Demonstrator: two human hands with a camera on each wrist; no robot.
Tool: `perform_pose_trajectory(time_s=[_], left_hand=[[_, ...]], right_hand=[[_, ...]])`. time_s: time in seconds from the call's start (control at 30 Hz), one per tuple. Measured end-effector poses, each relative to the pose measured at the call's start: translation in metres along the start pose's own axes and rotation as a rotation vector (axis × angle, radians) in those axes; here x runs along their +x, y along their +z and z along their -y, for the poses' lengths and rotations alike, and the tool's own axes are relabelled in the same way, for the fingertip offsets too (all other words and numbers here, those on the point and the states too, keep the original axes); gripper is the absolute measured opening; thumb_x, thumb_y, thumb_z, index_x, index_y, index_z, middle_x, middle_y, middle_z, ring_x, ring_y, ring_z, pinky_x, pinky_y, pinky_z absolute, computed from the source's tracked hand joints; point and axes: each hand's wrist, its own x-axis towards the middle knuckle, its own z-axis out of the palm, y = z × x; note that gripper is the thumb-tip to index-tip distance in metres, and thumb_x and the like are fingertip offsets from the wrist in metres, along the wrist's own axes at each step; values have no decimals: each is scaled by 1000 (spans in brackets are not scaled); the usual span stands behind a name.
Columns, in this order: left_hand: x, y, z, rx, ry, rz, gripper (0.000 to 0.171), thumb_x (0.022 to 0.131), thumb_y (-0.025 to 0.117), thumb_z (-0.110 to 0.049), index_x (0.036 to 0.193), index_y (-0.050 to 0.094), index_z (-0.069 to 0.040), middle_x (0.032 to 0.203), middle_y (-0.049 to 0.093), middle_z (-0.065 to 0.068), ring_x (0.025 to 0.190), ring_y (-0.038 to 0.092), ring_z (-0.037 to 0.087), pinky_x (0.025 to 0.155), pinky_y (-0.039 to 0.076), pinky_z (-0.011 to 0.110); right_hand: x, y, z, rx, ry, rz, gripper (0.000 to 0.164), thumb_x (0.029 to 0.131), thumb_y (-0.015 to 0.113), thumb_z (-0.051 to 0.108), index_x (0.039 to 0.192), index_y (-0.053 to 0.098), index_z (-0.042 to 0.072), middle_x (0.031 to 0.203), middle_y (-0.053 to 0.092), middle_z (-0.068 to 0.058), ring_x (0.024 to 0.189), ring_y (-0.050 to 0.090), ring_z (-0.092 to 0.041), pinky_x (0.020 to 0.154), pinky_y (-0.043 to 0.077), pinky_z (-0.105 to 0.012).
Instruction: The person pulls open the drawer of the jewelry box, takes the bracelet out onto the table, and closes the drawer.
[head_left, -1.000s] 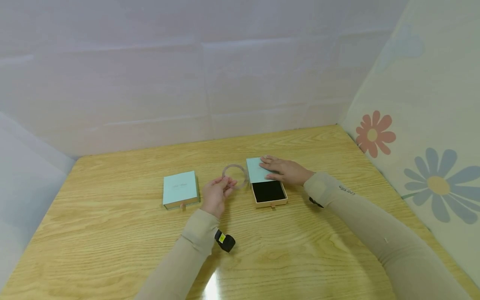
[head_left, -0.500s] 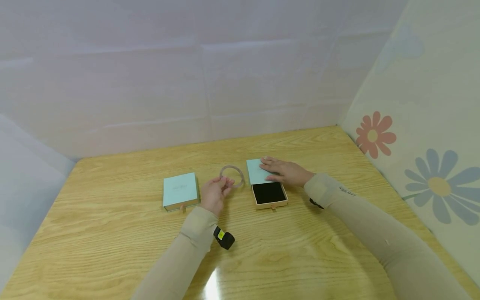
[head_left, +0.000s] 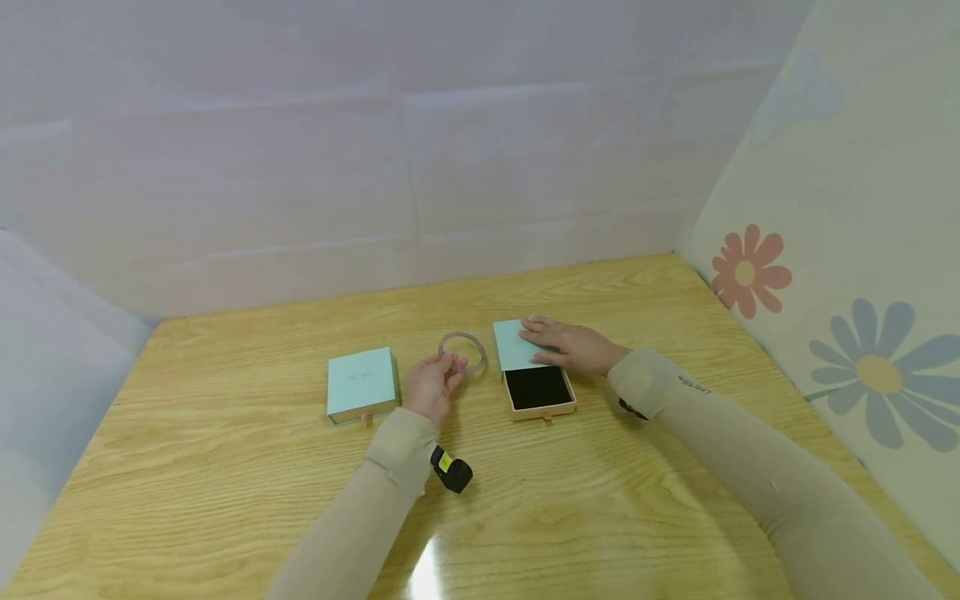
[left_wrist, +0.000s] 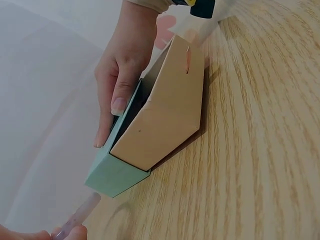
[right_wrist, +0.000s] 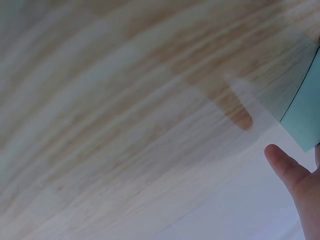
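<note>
Between thumb and fingers, my left hand [head_left: 429, 387] pinches a pale, translucent bangle [head_left: 459, 335], held up over the table between two boxes. In the left wrist view the bangle [left_wrist: 82, 212] pokes up from my fingertips, close to the corner of the box sleeve. My right hand [head_left: 577, 346] rests with extended fingers on the light-blue sleeve [head_left: 510, 343] of the right-hand drawer box. Its peach drawer [head_left: 543, 410] is pulled partway out toward me and shows a black inner pad [head_left: 538, 387]. A small ribbon tab [left_wrist: 188, 61] sits on the drawer's front.
A second light-blue drawer box [head_left: 362, 379], closed, lies left of my left hand with its ribbon tab facing me. The wooden table [head_left: 225, 467] meets a white cloth backdrop [head_left: 300, 192] behind and a flower-printed sheet [head_left: 840, 250] on the right.
My left hand has shifted slightly left with the bangle, away from the right-hand box. The right hand and both boxes stay as they were.
</note>
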Motion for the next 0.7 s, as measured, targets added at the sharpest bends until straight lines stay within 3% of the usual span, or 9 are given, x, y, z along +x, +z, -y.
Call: perform_pose_trajectory(time_s=[0.23,0.47,0.7], left_hand=[[4,2,-1,-17,-15,-14,15,103,43,-1,106,55,7,109,54,18,85,61,16,88,49,25],[8,4,0,-48,-33,-30,21,103,43,0,116,53,12,106,54,16,86,61,16,97,47,30],[11,4,3,-92,-36,-17,17,102,43,0,99,58,9,99,54,16,88,61,19,98,47,31]], right_hand=[[0,0,0,-2,0,6,57,99,57,27,147,39,3,154,29,-16,144,20,-34,115,22,-51],[0,0,2,-3,4,-4,56,99,58,26,147,40,3,153,31,-16,144,21,-34,114,24,-52],[0,1,3,5,6,-7,56,99,58,27,147,40,3,154,30,-15,144,21,-34,114,24,-52]])
